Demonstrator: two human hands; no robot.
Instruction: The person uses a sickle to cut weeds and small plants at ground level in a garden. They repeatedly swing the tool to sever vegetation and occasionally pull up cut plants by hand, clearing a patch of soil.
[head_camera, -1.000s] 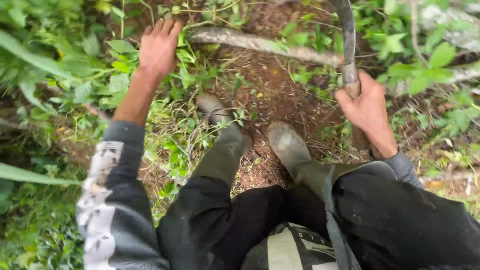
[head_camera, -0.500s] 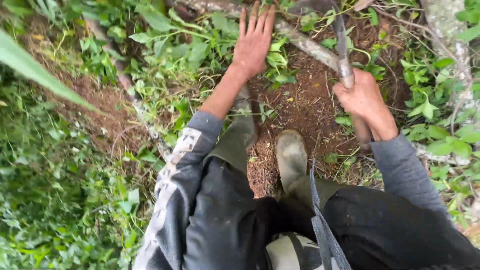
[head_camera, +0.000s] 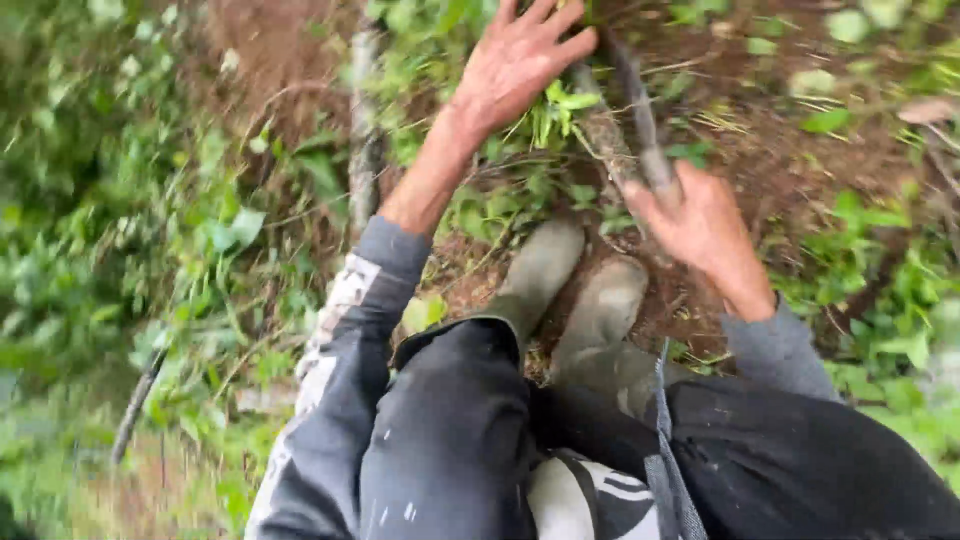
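- Right hand (head_camera: 700, 225) is clenched around the handle of a long dark blade (head_camera: 640, 125), which rises from the top of the fist
- Left hand (head_camera: 520, 55) is released, fingers spread, over green plants (head_camera: 560, 110) just left of the blade
- Two rubber boots (head_camera: 570, 290) stand on brown soil (head_camera: 790, 150) below both hands

Boots (head_camera: 590, 300): matt olive rubber, mud-smeared. Beside the boots, trousers (head_camera: 460, 430): dark matt cloth; soil (head_camera: 760, 150): rough, crumbly, reddish-brown.

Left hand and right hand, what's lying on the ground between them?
In the head view, between the left hand and right hand lie green leaves and a grey branch on brown soil.
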